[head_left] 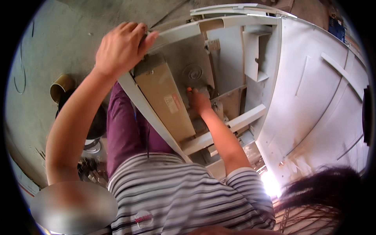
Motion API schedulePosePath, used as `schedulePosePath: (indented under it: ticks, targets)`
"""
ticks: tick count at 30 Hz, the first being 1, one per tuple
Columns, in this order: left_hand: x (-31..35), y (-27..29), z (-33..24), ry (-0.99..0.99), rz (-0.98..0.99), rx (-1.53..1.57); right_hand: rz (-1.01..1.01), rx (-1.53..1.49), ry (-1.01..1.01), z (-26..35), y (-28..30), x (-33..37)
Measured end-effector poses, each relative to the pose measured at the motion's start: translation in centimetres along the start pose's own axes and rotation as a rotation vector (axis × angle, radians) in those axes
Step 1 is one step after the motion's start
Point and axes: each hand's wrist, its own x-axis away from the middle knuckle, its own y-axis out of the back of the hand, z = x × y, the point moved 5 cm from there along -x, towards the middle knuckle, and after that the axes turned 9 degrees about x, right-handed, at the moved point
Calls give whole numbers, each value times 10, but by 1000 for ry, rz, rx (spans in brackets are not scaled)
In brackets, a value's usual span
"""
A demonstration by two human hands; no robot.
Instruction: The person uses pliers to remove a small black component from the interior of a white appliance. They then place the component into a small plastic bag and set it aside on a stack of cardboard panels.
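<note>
A grey metal cabinet (127, 88) with an open frame stands in front of me. My left hand (122, 49) grips the frame's upper left corner, its fingers curled over the edge. Deep inside the cabinet is my right hand (199, 101), fingers drawn together at the shadowed inner parts. A small orange spot shows at its fingertips; what they hold, if anything, is too dark to tell. Left of this hand sits a tan box-shaped cover (162, 100) bearing a warning label (171, 103). Beyond the fingers, a round spiral grille (192, 72) marks the inner panel.
A white crossbar (250, 117) spans the cabinet beneath my right forearm. Large white panels (309, 78) rise along the right. On the floor at left lie a brownish cylinder (62, 87) and a thin cable (21, 74). A bracket (256, 58) juts inside the frame's right side.
</note>
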Motion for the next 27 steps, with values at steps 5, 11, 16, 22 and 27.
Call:
schedulePosePath:
  ticks: [5,11,16,22,27]
  targets:
    - [-4,5,1,55,28,-38,-40,-152,-190,16,70,13]
    - [-8,-2,-1,40,53,-22,-13,-94,-172,-5,55,-8]
    - [-4,0,1,25,35,-26,-8,-102,-178,10,62,8]
    - [-1,1,0,30,45,-19,-68,-57,-11,19,71,2]
    - [-5,-1,0,34,32,17,74,24,-36,15,27,-16]
